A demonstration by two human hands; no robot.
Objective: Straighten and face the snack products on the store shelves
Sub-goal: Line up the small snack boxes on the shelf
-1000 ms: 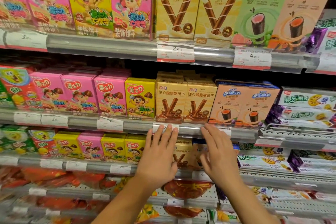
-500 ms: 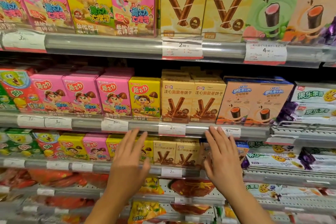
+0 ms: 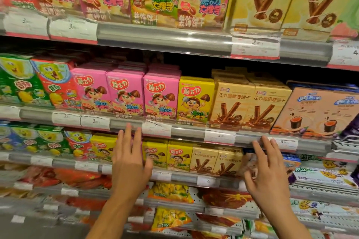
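At lower centre of the frame the left hand [image 3: 130, 163] is raised flat, fingers straight, in front of the small yellow snack boxes [image 3: 167, 154] on the lower shelf, holding nothing. At lower right the right hand [image 3: 269, 169] spreads its fingers, loosely bent, just beside the small wafer-roll boxes [image 3: 215, 160], gripping nothing. Fingertips of both reach the shelf rail [image 3: 186, 132] above.
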